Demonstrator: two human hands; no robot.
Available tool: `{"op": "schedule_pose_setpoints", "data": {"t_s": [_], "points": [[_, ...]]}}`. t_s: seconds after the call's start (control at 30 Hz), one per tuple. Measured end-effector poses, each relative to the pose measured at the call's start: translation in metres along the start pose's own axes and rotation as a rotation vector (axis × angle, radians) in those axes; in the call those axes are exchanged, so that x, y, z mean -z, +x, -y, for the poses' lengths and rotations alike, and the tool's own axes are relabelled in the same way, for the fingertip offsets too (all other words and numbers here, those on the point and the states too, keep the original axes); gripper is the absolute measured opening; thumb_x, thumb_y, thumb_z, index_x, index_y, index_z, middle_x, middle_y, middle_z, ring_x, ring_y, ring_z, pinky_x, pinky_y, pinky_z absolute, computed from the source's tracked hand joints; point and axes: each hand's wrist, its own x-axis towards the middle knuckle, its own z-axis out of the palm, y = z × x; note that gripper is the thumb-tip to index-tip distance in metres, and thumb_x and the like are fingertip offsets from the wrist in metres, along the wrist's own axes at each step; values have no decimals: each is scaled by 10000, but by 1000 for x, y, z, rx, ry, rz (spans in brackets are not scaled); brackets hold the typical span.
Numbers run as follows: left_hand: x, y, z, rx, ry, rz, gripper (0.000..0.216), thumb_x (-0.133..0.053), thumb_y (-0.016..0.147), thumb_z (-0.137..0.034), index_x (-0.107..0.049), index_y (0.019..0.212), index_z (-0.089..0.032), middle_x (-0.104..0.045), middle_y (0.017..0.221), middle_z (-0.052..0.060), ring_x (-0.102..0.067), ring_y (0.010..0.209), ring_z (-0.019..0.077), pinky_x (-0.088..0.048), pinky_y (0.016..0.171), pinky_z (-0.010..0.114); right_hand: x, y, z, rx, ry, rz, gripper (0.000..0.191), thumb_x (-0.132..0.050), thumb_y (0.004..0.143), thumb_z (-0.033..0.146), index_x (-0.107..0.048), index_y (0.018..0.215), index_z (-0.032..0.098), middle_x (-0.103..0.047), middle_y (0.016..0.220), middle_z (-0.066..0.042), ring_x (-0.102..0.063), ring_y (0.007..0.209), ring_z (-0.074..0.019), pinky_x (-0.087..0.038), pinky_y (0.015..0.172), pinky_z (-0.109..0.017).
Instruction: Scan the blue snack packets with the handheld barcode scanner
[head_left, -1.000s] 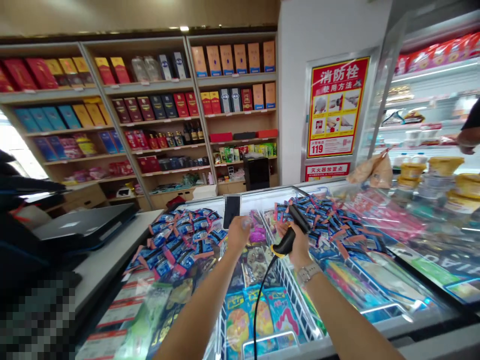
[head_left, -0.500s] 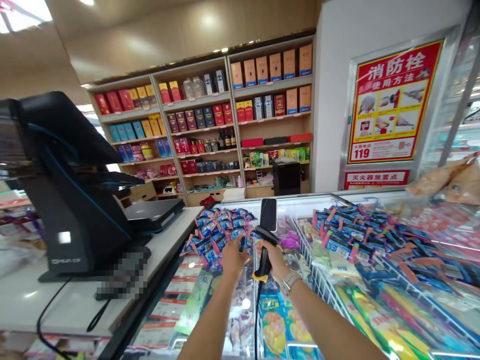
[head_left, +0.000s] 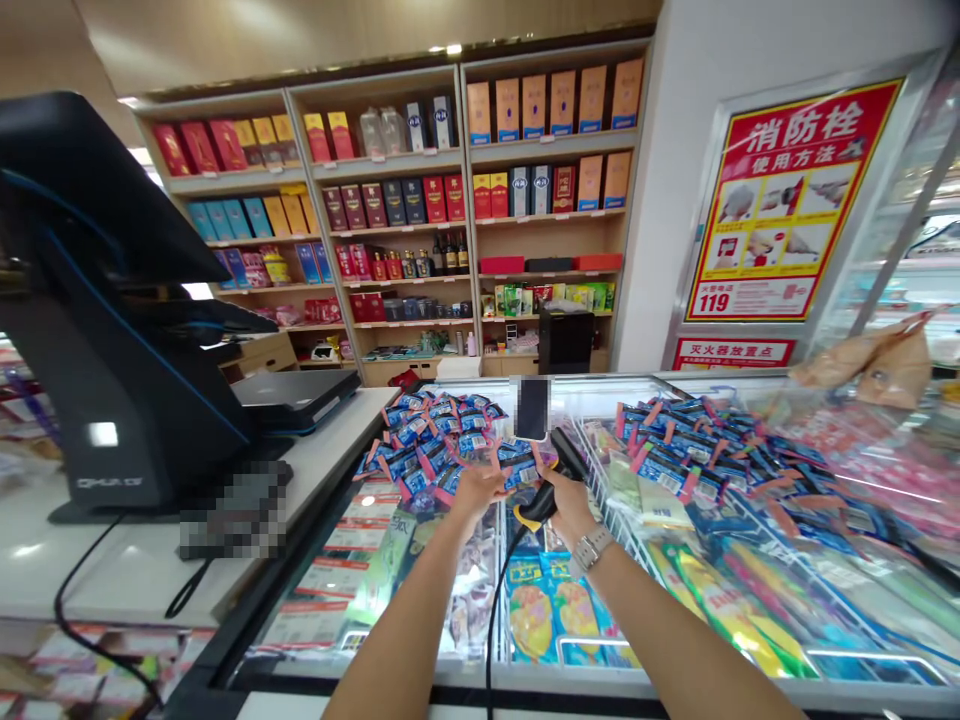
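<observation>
A small blue snack packet (head_left: 519, 463) with pink ends is stretched between my two hands above the glass-topped freezer. My left hand (head_left: 477, 492) pinches its left end. The fingers of my right hand (head_left: 571, 508), with a watch on the wrist, are wrapped round a black barcode scanner (head_left: 571, 458) with a yellow-trimmed base, and its fingertips touch the packet's right end. From the scanner a black cable (head_left: 495, 600) runs down toward me. Beside my left hand lies a pile of similar blue packets (head_left: 420, 440). Just beyond the packet rests a phone (head_left: 533, 410).
A second heap of blue packets (head_left: 697, 450) covers the glass on the right. Wire baskets with frozen goods show beneath the glass. A point-of-sale terminal (head_left: 127, 380), a scale (head_left: 296, 395) and a blurred-out device (head_left: 240, 510) stand on the left counter (head_left: 135, 570). Shelves of boxes (head_left: 405, 200) line the back.
My left hand has taken a blue packet and brought it right to my right hand. The scanner has swung round, its head now farther right. The camera view has shifted slightly.
</observation>
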Motion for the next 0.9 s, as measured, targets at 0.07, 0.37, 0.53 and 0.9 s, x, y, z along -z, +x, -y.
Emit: {"op": "schedule_pose_setpoints", "data": {"t_s": [0.07,0.37,0.53,0.9], "points": [[7,3,1,-10,-78,-59,384,-841,487,-447,-690,655,-135,-660,584,40,-669,643,195,-548,716,339,0,0,5,18,3,-36,273,-779,512,71,-537,592,169,-556,449,59,-526,384,-103,-481,403,-219],[-1,-5,-3,62,-113,47,470,-837,493,-488,-693,760,-129,-694,732,71,-662,671,183,-557,741,381,0,-2,6,200,-55,31,334,-828,437,181,-586,666,172,-597,532,54,-527,418,-110,-453,421,-247],[1,-2,-3,-18,-181,-46,453,-864,420,-456,-657,653,-127,-627,638,13,-622,682,130,-521,767,299,-1,-7,7,214,-79,34,327,-819,416,191,-557,611,180,-582,497,39,-524,435,-120,-435,431,-252],[27,21,15,-178,-163,-366,415,-760,571,-498,-537,605,-149,-534,528,-17,-575,552,130,-323,476,210,0,-39,24,195,-853,545,295,-709,644,322,-550,444,173,-528,379,-14,-448,322,-113,-314,370,-244]]}}
